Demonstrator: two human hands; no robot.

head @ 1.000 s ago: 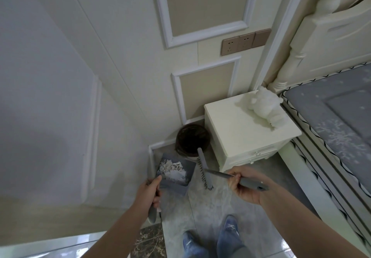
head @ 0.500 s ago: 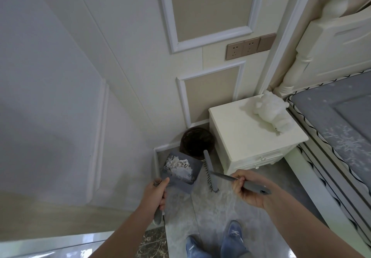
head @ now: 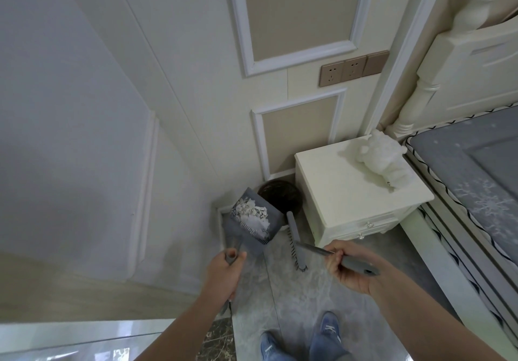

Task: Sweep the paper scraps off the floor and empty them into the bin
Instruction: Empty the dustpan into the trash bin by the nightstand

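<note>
My left hand (head: 224, 273) grips the handle of a grey dustpan (head: 246, 237), held above the floor. White paper scraps (head: 252, 216) are heaped in the pan. Its far edge overlaps the left rim of a dark round bin (head: 283, 196) that stands in the corner. My right hand (head: 350, 268) holds the grey handle of a broom. The broom head (head: 295, 244) hangs over the floor between the pan and the nightstand, to the right of the pan.
A cream nightstand (head: 344, 192) with a white plush toy (head: 384, 161) stands right of the bin. A bed with a grey cover (head: 476, 181) fills the right side. Panelled walls close the corner. My blue shoes (head: 302, 344) stand on the grey tiled floor.
The dustpan has been lifted and moved toward the bin, so its far edge now overlaps the bin's rim. The broom has stayed roughly in place beside it.
</note>
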